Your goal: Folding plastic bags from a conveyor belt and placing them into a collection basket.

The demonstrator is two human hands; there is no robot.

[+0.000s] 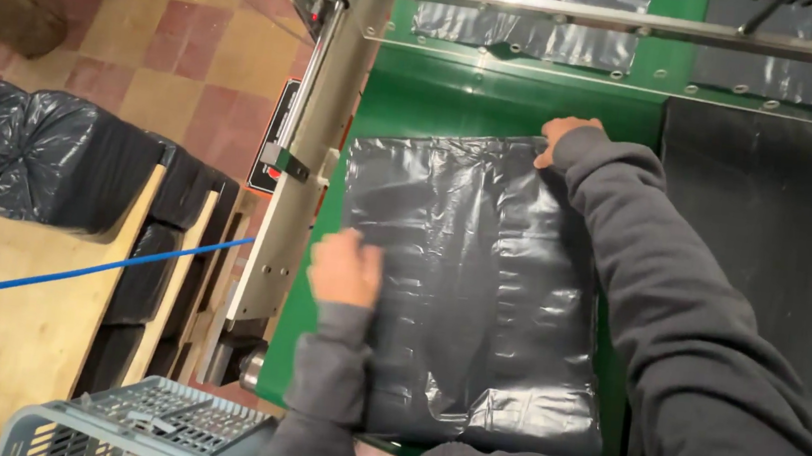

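Here the stack of black plastic bags (479, 296) lies flat on the green conveyor belt (420, 99). My left hand (344, 270) presses it, fingers curled; my right hand (562, 134) pinches the far edge. I judge it light, soft, slippery; edges give the best hold.

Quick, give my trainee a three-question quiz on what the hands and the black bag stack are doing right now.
1. True or false: both hands touch the stack of black plastic bags.
2. Which hand is at the stack's far edge? A left hand, B right hand.
3. What colour is the belt under the stack?

Key: 1 true; 2 B; 3 green.
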